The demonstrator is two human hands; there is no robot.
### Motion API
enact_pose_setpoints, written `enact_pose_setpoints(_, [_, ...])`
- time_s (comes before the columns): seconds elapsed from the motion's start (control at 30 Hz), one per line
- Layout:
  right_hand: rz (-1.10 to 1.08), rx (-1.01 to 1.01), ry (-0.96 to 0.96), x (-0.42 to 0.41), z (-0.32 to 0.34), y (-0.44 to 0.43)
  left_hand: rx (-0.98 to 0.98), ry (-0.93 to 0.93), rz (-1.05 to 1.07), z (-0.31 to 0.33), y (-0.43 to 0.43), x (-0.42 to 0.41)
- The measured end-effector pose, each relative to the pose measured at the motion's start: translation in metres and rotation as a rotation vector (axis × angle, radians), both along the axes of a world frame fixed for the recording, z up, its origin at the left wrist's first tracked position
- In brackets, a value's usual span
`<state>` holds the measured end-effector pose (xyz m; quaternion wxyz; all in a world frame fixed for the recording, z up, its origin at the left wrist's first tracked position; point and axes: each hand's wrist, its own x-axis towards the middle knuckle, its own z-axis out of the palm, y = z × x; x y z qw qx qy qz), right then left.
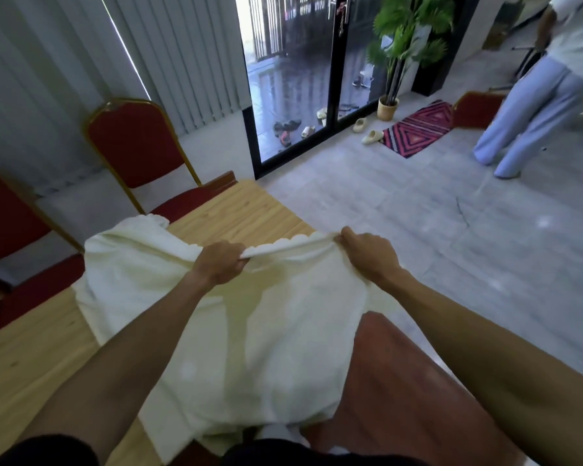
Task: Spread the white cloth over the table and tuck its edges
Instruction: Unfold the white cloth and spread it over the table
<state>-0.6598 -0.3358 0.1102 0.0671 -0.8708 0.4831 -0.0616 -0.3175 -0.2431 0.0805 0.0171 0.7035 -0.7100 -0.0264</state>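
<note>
The white cloth (256, 331) lies bunched across the near right part of the light wooden table (31, 358). Its scalloped far edge is lifted between my two hands. My left hand (221, 262) is closed on that edge near the cloth's middle. My right hand (371, 255) grips the same edge further right, over the table's right side. The cloth hangs down toward me and covers the table's near corner. The table's far end (249, 210) and left side are bare wood.
Two red chairs with gold frames (138, 146) (7, 223) stand along the table's left side, and a red seat (418, 381) is close below my right arm. A person in light trousers (532, 105) stands at the far right. A potted plant (389, 105), a patterned mat (418, 127) and slippers lie by the glass door.
</note>
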Motion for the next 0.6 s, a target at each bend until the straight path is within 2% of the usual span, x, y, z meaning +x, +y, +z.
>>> enact_pose_setpoints(0.23, [0.056, -0.069, 0.08, -0.005, 0.002, -0.069, -0.009, 0.072, 0.04, -0.018, -0.034, -0.021])
enact_pose_setpoints(0.4, [0.004, -0.058, 0.134, -0.024, -0.01, -0.12, -0.012, 0.115, 0.007, -0.021, -0.083, -0.031])
enact_pose_setpoints(0.6, [-0.054, -0.027, 0.174, -0.042, -0.027, -0.169, -0.053, 0.08, 0.017, -0.019, -0.146, -0.037])
